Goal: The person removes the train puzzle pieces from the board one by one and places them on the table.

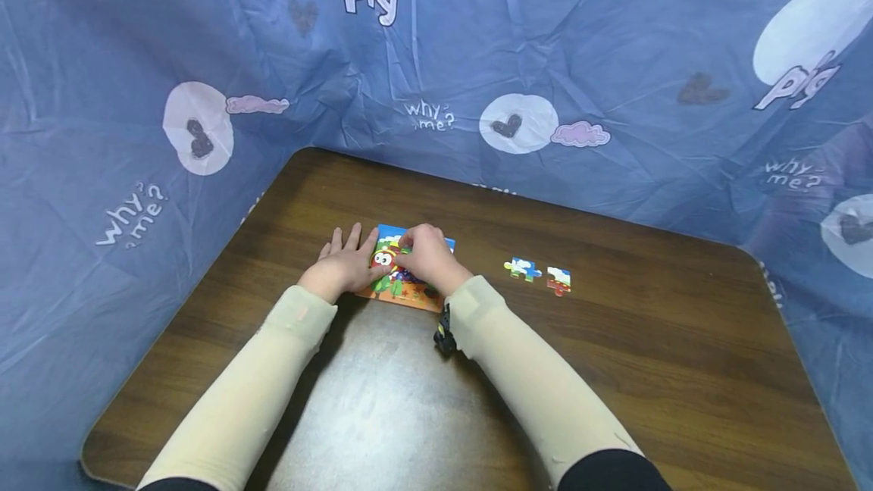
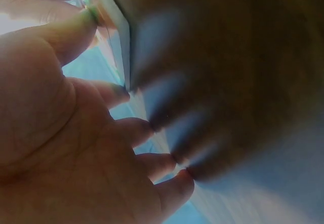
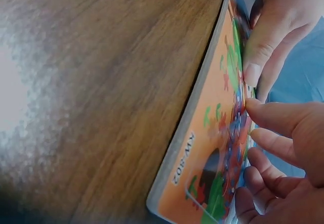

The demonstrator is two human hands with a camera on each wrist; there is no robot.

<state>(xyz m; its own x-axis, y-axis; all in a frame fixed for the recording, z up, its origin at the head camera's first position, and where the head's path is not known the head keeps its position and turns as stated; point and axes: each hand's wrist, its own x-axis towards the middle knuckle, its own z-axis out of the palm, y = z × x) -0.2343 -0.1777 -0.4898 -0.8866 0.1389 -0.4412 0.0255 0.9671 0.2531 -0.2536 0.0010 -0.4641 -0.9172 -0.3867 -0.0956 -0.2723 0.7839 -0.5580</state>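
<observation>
A jigsaw board [image 1: 402, 295] with a bright cartoon picture and an orange lower border lies on the table, its corner marked KW-802 in the right wrist view. My left hand [image 1: 346, 264] spreads over its left side. The left thumb reaches onto the picture, while the other fingers extend past the left edge in the left wrist view. Over the upper middle of the board, my right hand [image 1: 431, 254] has bent fingers, with thumb and fingertips [image 3: 254, 133] right at the picture surface. I cannot tell if a puzzle piece is between them.
To the right of the board lie two loose puzzle pieces, a blue-and-green one [image 1: 524, 269] and a white-and-red one [image 1: 559, 279]. The brown wooden table [image 1: 655, 317] has rounded corners. Blue printed cloth [image 1: 436, 59] hangs behind it and along the sides.
</observation>
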